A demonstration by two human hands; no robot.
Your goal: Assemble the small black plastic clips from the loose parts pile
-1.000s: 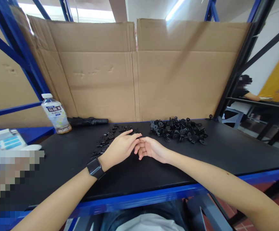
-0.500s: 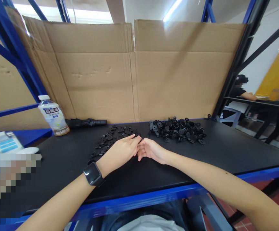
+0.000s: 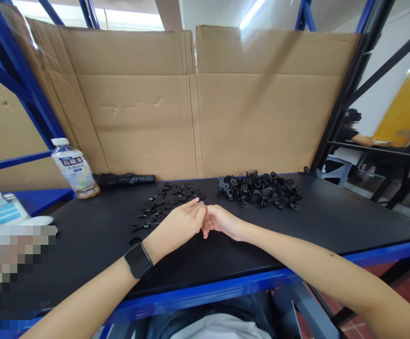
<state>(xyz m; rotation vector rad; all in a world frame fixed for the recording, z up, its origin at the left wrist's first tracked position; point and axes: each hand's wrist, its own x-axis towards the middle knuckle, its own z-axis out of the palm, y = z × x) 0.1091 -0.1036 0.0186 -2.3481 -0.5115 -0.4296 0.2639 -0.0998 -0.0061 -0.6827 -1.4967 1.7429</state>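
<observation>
Nothing is held by the left hand (image 3: 176,225) or the right hand (image 3: 221,222); both are loosely curled, fingers touching, mid-tabletop (image 3: 279,235). Black plastic pieces (image 3: 164,205) are spread just beyond the left hand, and a denser heap (image 3: 259,190) is piled near the back edge, to their right.

Small black plastic discs (image 3: 160,203) lie flat in a loose spread — a denser heap (image 3: 259,190) sits just right.

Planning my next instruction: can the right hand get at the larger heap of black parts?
Probably yes. The right hand lies just in front of the larger heap of black parts, with only bare black tabletop between them. The left hand touches it but lies to the side, not in the way.
</observation>
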